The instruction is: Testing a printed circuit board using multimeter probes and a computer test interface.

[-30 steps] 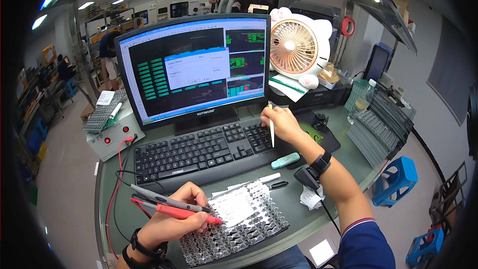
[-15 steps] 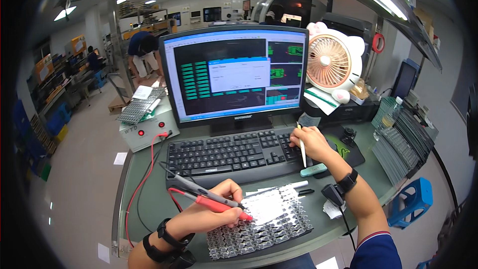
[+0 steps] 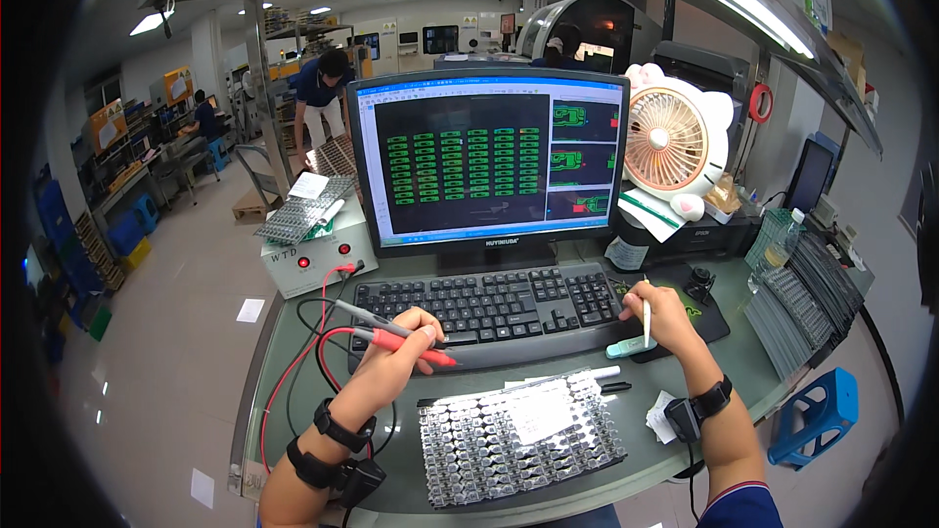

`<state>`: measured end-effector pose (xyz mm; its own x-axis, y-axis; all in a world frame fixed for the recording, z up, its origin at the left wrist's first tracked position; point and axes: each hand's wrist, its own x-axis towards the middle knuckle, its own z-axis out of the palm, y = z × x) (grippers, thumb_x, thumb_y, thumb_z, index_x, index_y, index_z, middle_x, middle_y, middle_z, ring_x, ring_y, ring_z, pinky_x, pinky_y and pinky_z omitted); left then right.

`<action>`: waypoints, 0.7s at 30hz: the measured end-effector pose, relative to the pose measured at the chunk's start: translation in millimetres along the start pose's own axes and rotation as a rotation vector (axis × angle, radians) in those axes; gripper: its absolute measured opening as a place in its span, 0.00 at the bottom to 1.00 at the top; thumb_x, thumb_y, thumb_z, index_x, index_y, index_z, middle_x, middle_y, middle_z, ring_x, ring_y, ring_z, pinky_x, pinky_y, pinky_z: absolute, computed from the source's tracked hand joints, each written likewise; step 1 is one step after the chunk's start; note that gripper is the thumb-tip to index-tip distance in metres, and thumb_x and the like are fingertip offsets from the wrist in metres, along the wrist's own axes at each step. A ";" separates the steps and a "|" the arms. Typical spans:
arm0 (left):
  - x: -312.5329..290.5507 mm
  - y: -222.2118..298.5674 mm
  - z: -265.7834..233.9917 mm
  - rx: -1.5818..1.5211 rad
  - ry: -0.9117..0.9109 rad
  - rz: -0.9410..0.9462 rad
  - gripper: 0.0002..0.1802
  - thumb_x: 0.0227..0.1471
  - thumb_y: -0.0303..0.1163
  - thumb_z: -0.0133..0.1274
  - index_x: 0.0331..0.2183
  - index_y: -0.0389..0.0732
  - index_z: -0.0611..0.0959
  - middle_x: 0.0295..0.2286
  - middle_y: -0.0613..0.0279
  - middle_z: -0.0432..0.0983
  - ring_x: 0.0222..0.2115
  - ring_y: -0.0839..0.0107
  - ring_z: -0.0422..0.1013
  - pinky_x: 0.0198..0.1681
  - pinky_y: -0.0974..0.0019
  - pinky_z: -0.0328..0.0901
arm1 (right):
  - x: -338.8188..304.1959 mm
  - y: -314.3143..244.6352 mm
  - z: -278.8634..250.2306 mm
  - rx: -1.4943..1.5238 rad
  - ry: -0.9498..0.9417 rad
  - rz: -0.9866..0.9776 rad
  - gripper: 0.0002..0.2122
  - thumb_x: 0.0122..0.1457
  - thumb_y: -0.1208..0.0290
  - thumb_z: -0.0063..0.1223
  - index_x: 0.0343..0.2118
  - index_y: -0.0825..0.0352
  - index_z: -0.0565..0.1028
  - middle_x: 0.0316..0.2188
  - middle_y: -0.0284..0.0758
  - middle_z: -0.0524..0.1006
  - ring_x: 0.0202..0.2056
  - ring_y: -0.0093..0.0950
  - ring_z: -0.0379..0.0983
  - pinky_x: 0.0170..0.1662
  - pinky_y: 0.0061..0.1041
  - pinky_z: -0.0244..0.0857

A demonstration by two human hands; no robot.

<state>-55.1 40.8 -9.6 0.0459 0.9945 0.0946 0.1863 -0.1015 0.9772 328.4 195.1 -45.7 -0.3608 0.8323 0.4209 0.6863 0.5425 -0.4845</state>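
My left hand (image 3: pixel 399 360) is closed around two test probes, a red probe (image 3: pixel 416 344) and a grey probe (image 3: pixel 370 316), held over the front left of the black keyboard (image 3: pixel 479 305). The red probe's tip points right, apart from everything below. Closer to me lies a panel of small circuit boards with silvery metal parts (image 3: pixel 469 460), a white paper label (image 3: pixel 541 413) on it. My right hand (image 3: pixel 667 321) pinches a slim cream-coloured stick (image 3: pixel 646 315), upright, just right of the number keys. Below the stick's end lies a small teal object (image 3: pixel 631 347).
Behind the keyboard stands a monitor (image 3: pixel 469 166) showing rows of green board outlines. A grey box (image 3: pixel 318 259) with red sockets is at left, a fan (image 3: pixel 670 142) at right. Stacked panels (image 3: pixel 797 298) and a bottle (image 3: pixel 778 244) stand farther right. A person (image 3: pixel 323 103) bends over in the background.
My left hand has lifted the probes off the panel and moved toward the keyboard. My right hand has drawn back from the number keys. The pop-up window on the monitor has gone.
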 end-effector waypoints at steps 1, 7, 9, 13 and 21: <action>4.1 -7.5 -2.7 0.002 0.002 0.002 0.13 0.62 0.37 0.41 0.35 0.38 0.75 0.34 0.61 0.72 0.35 0.74 0.72 0.36 0.69 0.69 | -1.3 -2.9 1.0 0.104 0.034 0.030 0.08 0.60 0.68 0.51 0.27 0.66 0.74 0.20 0.34 0.80 0.25 0.36 0.77 0.33 0.35 0.68; 4.4 -12.5 4.8 0.496 -0.064 0.003 0.20 0.63 0.39 0.35 0.34 0.37 0.79 0.38 0.56 0.71 0.42 0.65 0.68 0.52 0.63 0.60 | 5.1 17.6 2.0 0.038 0.166 -0.132 0.07 0.61 0.68 0.51 0.28 0.65 0.74 0.21 0.32 0.80 0.26 0.34 0.77 0.40 0.34 0.66; 4.6 -13.3 5.9 0.493 -0.070 -0.002 0.20 0.63 0.39 0.35 0.35 0.37 0.79 0.38 0.57 0.71 0.42 0.65 0.68 0.52 0.63 0.60 | 5.2 22.3 3.6 0.031 0.185 -0.121 0.07 0.61 0.68 0.51 0.29 0.65 0.74 0.21 0.32 0.81 0.27 0.34 0.77 0.43 0.35 0.64; 4.2 -22.4 2.8 0.533 -0.129 -0.037 0.25 0.62 0.47 0.34 0.39 0.39 0.79 0.40 0.54 0.72 0.43 0.58 0.70 0.51 0.60 0.62 | 4.7 25.5 2.7 0.027 0.209 -0.147 0.06 0.61 0.68 0.51 0.30 0.63 0.74 0.22 0.32 0.81 0.29 0.34 0.77 0.48 0.36 0.59; 10.3 -32.6 -3.4 0.407 -0.114 0.034 0.23 0.63 0.43 0.34 0.37 0.37 0.79 0.39 0.55 0.72 0.42 0.62 0.70 0.51 0.62 0.61 | 0.9 -0.4 -6.1 0.144 0.148 -0.106 0.07 0.57 0.68 0.57 0.32 0.66 0.75 0.27 0.36 0.81 0.31 0.35 0.78 0.40 0.32 0.67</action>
<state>-64.1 54.5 -39.8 0.1627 0.9833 0.0820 0.5539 -0.1598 0.8171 331.6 194.9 -40.5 -0.3223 0.7496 0.5781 0.5480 0.6457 -0.5317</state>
